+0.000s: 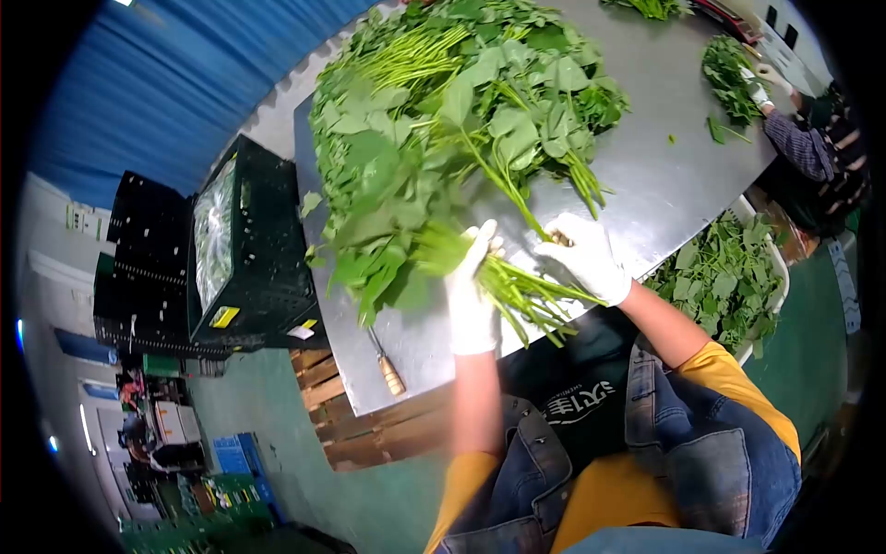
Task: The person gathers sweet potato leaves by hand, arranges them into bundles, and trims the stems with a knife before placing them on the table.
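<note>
My left hand (472, 294), in a white glove, is wrapped round a bunch of leafy green stems (521, 291). The leaves of this bunch point up and left, and its cut stems stick out to the right. My right hand (586, 257), gloved in white too, is just right of it, with its thumb and fingers pinched on a single leafy stem (498, 180). Behind both hands a large heap of leafy greens (388, 120) covers the left part of the metal table (655, 175).
A wooden-handled tool (389, 374) lies near the table's front left corner. Dark crates (254, 249) stand to the left. At right, a white basket (783, 277) holds greens. Across the table, a co-worker's gloved hands (757, 88) touch another bunch.
</note>
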A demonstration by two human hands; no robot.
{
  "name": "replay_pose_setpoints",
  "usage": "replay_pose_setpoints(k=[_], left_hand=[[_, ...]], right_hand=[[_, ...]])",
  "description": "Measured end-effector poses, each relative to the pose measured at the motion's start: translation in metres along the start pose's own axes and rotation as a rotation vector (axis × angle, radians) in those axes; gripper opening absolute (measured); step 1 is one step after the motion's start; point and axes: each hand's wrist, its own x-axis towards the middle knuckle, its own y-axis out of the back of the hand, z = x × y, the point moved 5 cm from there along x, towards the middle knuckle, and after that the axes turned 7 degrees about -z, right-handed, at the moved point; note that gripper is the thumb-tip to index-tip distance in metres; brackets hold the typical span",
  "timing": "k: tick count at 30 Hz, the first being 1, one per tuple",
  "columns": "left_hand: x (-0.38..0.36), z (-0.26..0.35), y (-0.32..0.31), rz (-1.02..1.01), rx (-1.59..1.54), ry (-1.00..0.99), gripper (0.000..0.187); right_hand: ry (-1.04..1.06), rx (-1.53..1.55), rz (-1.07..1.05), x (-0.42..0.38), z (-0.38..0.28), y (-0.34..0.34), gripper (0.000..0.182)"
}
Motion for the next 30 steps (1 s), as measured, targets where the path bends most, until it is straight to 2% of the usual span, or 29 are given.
replay_pose_setpoints(k=[2, 3, 4, 8, 11, 12, 15, 16, 17, 19, 20, 21, 23, 24, 25, 27, 28, 29, 30], left_hand=[[0.007, -0.038, 0.004, 0.07, -0.527, 0.245, 0.029], [0.007, -0.049, 0.003, 0.074, -0.771, 0.331, 0.027], [0.003, -0.012, -0.004, 0.131, -0.778, 0.368, 0.031], [0.0, -0.022, 0.0, 0.081, -0.703, 0.299, 0.03], [0.001, -0.021, -0.003, 0.016, -0.776, 0.288, 0.028], [0.002, -0.03, -0.001, 0.038, -0.74, 0.338, 0.029], [0.003, -0.036, 0.0, 0.033, -0.746, 0.288, 0.03], [0.001, -0.03, -0.001, 0.029, -0.774, 0.294, 0.03], [0.001, -0.027, -0.001, 0.027, -0.772, 0.293, 0.03], [0.0, -0.024, -0.004, 0.032, -0.811, 0.283, 0.029], [0.0, -0.022, -0.007, 0.064, -0.82, 0.265, 0.03], [-0.001, -0.019, -0.009, 0.06, -0.82, 0.27, 0.03], [0.002, -0.006, -0.023, -0.153, -0.853, 0.245, 0.033], [0.004, -0.017, -0.025, -0.068, -0.804, 0.244, 0.035], [0.002, -0.026, -0.027, -0.068, -0.804, 0.246, 0.035], [-0.001, -0.021, -0.027, -0.014, -0.718, 0.22, 0.034], [-0.002, -0.02, -0.026, -0.008, -0.668, 0.23, 0.029], [-0.002, -0.018, -0.025, -0.003, -0.665, 0.227, 0.029], [-0.001, -0.016, -0.025, 0.02, -0.685, 0.216, 0.026]], right_hand=[[0.0, 0.04, -0.075, -0.005, -0.012, -0.012, 0.017], [0.085, -0.045, -0.092, -0.006, -0.017, -0.015, 0.017], [0.126, -0.086, -0.113, -0.007, -0.02, -0.017, 0.017], [0.157, -0.18, -0.188, -0.009, -0.021, -0.022, 0.02], [0.114, -0.168, -0.198, -0.01, -0.019, -0.023, 0.021], [0.141, -0.202, -0.203, -0.01, -0.02, -0.024, 0.021], [0.214, -0.22, -0.184, -0.011, -0.018, -0.024, 0.018], [0.132, -0.201, -0.306, -0.008, -0.01, -0.022, 0.023], [0.134, -0.2, -0.303, -0.006, -0.005, -0.023, 0.023], [-0.232, 0.381, -0.336, -0.002, 0.022, -0.03, 0.042], [-0.459, 0.523, -0.491, 0.001, 0.029, -0.036, 0.051], [-0.463, 0.522, -0.486, 0.003, 0.046, -0.044, 0.051], [-0.144, 0.453, -0.696, 0.002, 0.07, -0.078, 0.043], [-0.26, 0.789, -0.657, 0.004, 0.061, -0.083, 0.03], [-0.262, 0.79, -0.656, 0.009, 0.051, -0.084, 0.03], [-0.05, 0.688, -0.305, 0.024, 0.035, -0.067, 0.019], [-0.194, 0.741, -0.266, 0.029, 0.037, -0.066, 0.016], [-0.192, 0.745, -0.27, 0.029, 0.031, -0.062, 0.016], [-0.348, 0.966, -0.203, 0.024, 0.031, -0.056, 0.016]])
